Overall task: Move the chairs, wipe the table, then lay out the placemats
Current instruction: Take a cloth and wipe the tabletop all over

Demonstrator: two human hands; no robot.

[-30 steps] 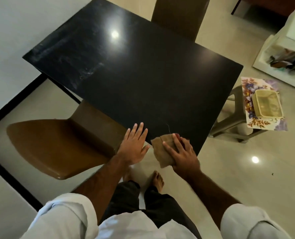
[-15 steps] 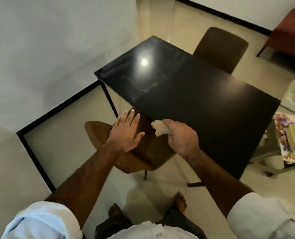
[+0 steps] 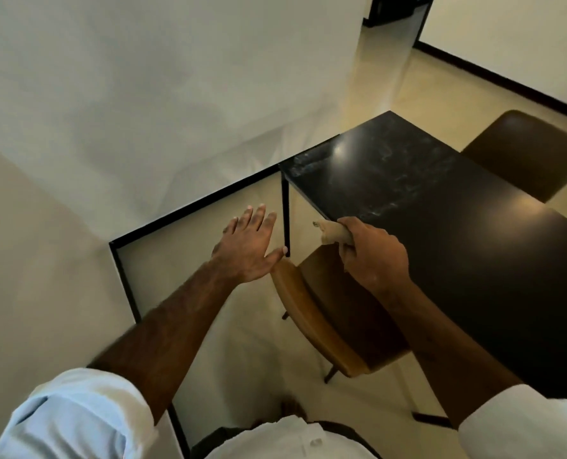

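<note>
A black glossy table fills the right side, with faint streaks near its far left corner. A brown chair is tucked partly under the table's near long edge. My left hand is open with fingers spread, its heel at the top of the chair's backrest. My right hand is shut on a bunched tan cloth, held over the table's near edge above the chair. A second brown chair stands at the table's far side. No placemats are in view.
A white wall with a black skirting line runs close on the left, leaving a narrow strip of beige floor beside the chair. A doorway opens at the top. My white sleeves and shirt fill the bottom edge.
I have walked left along the table. The cloth has come off the tabletop, bunched in my right hand. My left hand has moved from the table edge to the chair's backrest.
</note>
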